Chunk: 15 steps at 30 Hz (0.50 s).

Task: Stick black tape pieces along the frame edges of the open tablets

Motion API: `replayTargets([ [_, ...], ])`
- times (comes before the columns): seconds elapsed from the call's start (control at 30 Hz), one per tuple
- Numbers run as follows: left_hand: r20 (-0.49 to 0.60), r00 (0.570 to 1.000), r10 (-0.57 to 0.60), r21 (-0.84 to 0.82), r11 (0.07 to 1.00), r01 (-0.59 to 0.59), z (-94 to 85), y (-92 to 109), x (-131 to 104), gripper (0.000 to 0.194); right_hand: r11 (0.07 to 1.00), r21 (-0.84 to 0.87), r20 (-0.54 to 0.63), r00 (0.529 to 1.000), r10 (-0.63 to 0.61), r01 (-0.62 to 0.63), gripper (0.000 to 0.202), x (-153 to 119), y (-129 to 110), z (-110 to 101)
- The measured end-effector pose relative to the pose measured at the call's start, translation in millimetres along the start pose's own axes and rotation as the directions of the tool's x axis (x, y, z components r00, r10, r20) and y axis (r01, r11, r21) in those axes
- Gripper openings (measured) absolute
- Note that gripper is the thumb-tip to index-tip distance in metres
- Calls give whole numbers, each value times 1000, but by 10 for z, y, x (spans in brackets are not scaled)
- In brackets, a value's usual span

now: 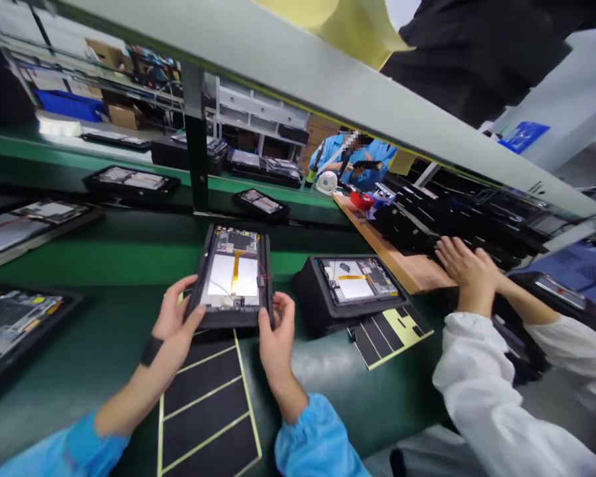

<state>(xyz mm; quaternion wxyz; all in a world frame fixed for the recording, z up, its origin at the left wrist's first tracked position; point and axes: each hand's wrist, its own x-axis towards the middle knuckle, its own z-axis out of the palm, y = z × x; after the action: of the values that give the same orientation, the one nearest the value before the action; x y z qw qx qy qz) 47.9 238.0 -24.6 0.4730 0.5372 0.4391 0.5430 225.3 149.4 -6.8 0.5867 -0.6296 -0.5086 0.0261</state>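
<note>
An opened tablet in a black tray (pixel 234 275) is held between both my hands, its battery, circuit board and orange ribbon facing up. My left hand (pixel 175 324) grips its lower left corner, thumb on the rim. My right hand (pixel 277 334) closes on the lower right corner. Beneath it lies a sheet of black adhesive strips (pixel 206 404) with pale yellow edges. Right of my right hand, another opened tablet (pixel 360 279) rests on a stack of black trays (pixel 312 298). A second, partly used strip sheet (pixel 390 334) lies in front of that stack.
A co-worker's hands (pixel 469 268) in white sleeves reach in from the right near a wooden board (pixel 417 271). More opened tablets lie at left (pixel 17 331) and behind (pixel 262 202). A shelf beam (pixel 298 73) crosses above; a post (pixel 196 152) stands behind.
</note>
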Motion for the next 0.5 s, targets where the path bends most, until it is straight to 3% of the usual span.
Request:
replayTargets([
  [0.1, 73, 994, 81, 160, 983, -92, -258, -245, -861, 45, 983, 60, 14, 984, 176, -176, 23, -635, -62, -326],
  [0.17, 136, 979, 154, 341, 920, -192, -409, -363, -1265, 39, 952, 97, 40, 957, 288, -291, 22, -969, -117, -561],
  [0.23, 250, 941, 227, 504, 800, -326, -539, -380, -1473, 38, 937, 86, 57, 940, 335, -339, 22, -1178, -155, -739],
  [0.3, 368, 875, 315, 571, 665, -480, -607, -284, -1501, 37, 957, -4, 67, 955, 290, -291, 21, -1242, -174, -843],
  [0.37, 471, 774, 424, 540, 554, -633, -562, -114, -1413, 30, 975, -138, 107, 976, 191, -175, 21, -1150, -189, -887],
  [0.4, 540, 698, 471, 489, 499, -715, -492, -23, -1348, 26, 970, -219, 150, 979, 142, -107, 21, -1048, -199, -897],
  [0.5, 751, 370, 547, 220, 321, -921, -168, 174, -1134, 24, 914, -401, 300, 951, 77, 53, 22, -567, -217, -936],
])
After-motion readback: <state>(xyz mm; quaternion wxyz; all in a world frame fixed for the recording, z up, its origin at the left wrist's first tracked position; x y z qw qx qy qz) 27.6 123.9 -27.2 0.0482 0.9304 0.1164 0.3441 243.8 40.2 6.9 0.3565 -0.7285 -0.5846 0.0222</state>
